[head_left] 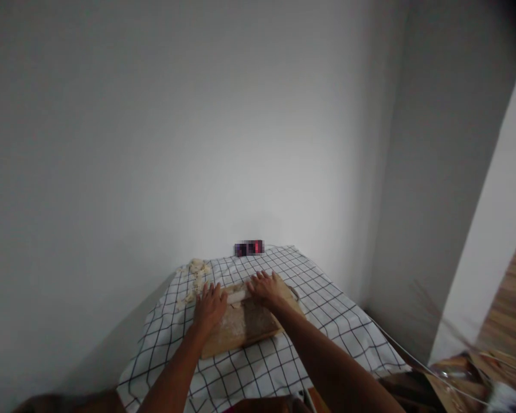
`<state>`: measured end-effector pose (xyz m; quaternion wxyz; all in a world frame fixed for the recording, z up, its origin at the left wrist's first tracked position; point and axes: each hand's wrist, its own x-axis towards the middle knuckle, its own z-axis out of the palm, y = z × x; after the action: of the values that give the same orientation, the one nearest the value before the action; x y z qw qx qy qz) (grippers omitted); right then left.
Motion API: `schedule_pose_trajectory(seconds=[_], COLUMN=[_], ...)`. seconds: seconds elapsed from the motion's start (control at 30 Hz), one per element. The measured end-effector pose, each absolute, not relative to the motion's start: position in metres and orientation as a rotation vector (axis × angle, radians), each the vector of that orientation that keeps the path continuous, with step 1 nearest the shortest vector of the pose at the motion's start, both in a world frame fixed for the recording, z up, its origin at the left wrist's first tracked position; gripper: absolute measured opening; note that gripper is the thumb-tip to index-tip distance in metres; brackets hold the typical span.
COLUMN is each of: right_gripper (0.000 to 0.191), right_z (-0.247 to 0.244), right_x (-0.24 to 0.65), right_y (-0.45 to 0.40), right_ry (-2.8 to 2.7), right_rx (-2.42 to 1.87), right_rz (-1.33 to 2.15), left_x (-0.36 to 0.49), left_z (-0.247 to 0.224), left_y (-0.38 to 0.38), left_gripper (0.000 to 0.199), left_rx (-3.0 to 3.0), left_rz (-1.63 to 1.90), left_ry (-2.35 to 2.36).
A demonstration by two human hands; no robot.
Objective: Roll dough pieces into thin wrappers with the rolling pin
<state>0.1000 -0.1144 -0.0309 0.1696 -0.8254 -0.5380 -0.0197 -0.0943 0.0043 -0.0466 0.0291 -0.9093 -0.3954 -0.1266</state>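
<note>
A wooden board (246,322) dusted with pale flour lies on a table covered by a white cloth with dark grid lines. Across its far part lies a pale rolling pin (237,296). My left hand (210,306) rests on the pin's left end, and my right hand (264,288) lies over its right end. Both hands have their palms down, with the fingers pointing away from me. Flattened dough, if any, under the pin is too small to make out. Pale dough pieces (196,266) lie to the left of the board and behind it.
A pixelated dark and red object (249,248) stands at the table's back edge against the wall. A white cable runs along the right side. Bags and a clear item (458,374) are at the lower right, beside the checked cloth (339,321).
</note>
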Motion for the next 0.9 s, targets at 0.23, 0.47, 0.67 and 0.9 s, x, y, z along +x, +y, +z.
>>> schedule_pose_trajectory(seconds=[0.23, 0.47, 0.67, 0.9], right_gripper=[0.048, 0.044, 0.045, 0.047], right_z=[-0.033, -0.035, -0.031, -0.025], right_x=[0.108, 0.101, 0.087, 0.076], right_y=[-0.091, -0.102, -0.13, -0.154], right_ry=[-1.452, -1.472, -1.522, -1.516], right_rx=[-2.391, -2.367, -2.352, -2.358], right_rz=[-0.049, -0.122, -0.158, -0.078], left_x=[-0.07, -0.075, -0.086, -0.101], left_z=[-0.037, -0.049, -0.047, -0.034], left_y=[0.013, 0.008, -0.009, -0.033], left_gripper=[0.062, 0.06, 0.063, 0.062], left_rx=[-2.753, -2.686, -2.703, -2.788], left_rz=[-0.373, -0.513, -0.482, -0.334], left_ry=[-1.543, -1.481, -1.438, -1.477])
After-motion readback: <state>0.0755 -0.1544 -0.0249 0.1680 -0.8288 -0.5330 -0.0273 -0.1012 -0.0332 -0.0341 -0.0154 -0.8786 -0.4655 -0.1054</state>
